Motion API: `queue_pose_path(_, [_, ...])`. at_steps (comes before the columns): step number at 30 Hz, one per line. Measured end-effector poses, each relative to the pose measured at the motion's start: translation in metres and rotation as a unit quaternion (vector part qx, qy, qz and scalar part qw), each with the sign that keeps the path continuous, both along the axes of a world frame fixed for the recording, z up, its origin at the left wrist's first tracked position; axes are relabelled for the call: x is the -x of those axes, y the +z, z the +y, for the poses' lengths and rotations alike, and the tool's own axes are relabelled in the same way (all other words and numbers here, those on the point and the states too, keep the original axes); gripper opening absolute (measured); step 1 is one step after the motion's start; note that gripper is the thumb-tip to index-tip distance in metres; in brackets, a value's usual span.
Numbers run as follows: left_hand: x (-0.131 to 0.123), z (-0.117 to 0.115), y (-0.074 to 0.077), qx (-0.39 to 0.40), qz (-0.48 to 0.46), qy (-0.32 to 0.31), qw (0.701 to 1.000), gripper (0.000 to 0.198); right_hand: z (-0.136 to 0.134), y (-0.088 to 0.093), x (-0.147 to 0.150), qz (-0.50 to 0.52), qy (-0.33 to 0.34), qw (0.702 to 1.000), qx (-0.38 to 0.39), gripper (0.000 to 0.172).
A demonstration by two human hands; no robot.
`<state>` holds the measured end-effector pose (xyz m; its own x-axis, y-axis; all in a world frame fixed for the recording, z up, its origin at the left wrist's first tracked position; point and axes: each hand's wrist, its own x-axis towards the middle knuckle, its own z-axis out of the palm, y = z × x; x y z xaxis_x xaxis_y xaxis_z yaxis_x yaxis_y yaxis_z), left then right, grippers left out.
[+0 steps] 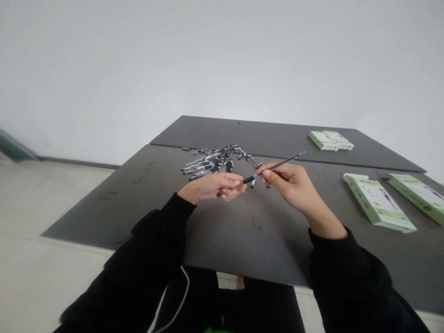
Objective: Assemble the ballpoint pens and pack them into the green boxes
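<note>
My left hand (pixel 222 185) is closed round a pen barrel (pixel 249 179) whose black grip end sticks out toward the right. My right hand (pixel 289 182) pinches a thin dark pen refill (pixel 287 160) between thumb and fingers. The refill lines up with the barrel's end, and its tip points up to the right. Whether its other end sits inside the barrel I cannot tell. Just beyond my hands lies a pile of clear and black pen parts (pixel 211 162), with several small black caps around it.
Two green and white boxes (pixel 381 203) (pixel 419 194) lie on the right of the dark table (pixel 149 199). More such boxes (pixel 331 140) lie at the back right. A white wall (pixel 222 60) stands behind the table, and a pale cable (pixel 182 296) hangs by my lap.
</note>
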<state>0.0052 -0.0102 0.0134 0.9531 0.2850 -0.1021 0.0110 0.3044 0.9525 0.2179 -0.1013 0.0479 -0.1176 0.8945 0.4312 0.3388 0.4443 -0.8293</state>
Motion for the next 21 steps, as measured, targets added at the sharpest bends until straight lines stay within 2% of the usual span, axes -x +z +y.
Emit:
queue_pose_path(2, [-0.001,0.0,-0.001,-0.004,-0.01,0.018,1.0,0.019,0.003,-0.003,-0.001,-0.025,0.011,1.0,0.014,0.033])
queue_pose_path(4, [-0.002,0.001,-0.001,-0.005,-0.017,0.05,0.999,0.018,0.01,-0.008,-0.011,-0.019,-0.014,1.0,0.012,0.032])
queue_pose_path(7, [-0.003,0.004,-0.001,0.001,-0.027,0.097,0.995,0.015,0.026,-0.019,-0.036,-0.025,-0.13,0.991,0.001,0.036])
queue_pose_path(10, [-0.003,0.006,-0.001,0.021,-0.04,0.116,0.992,0.017,0.044,-0.036,-0.055,-0.121,-0.225,0.966,0.028,0.025])
queue_pose_path(15, [-0.005,0.004,-0.001,0.034,-0.028,0.12,0.992,0.019,0.073,-0.061,-0.056,-0.299,-0.266,0.909,0.112,0.031])
queue_pose_path(21, [-0.006,0.003,0.002,0.037,-0.002,0.122,0.992,0.022,0.089,-0.073,-0.057,-0.339,-0.299,0.875,0.173,0.029])
